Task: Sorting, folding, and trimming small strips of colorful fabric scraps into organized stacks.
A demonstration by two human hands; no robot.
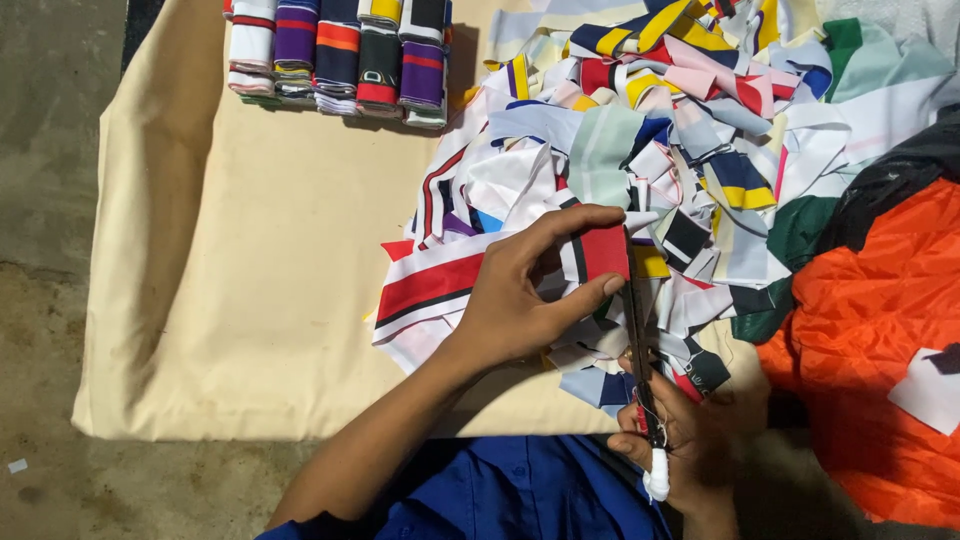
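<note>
Cream cloth, spread flat over a grey concrete floor, is the biggest thing here, and everything else sits on or beside it. Across the cloth's far right part lies a loose heap of striped fabric pieces in white, navy, yellow, red, pink and pale green, tumbled over one another. Off the cloth's right edge bunches an orange sheet, with dark green and black fabric between it and the heap. At the cloth's far edge, left of the heap, stands a neat row of folded striped strips, stacked side by side. Along the cloth's near edge shows the person's blue shirt. The left hand reaches in from the near edge to the heap's near side and pinches a red, white and black striped strip between thumb and fingers. Just right of that pinch, the right hand is closed around the handles of long dark scissors, whose blades point away across the cloth and lie along the strip's cut end.
</note>
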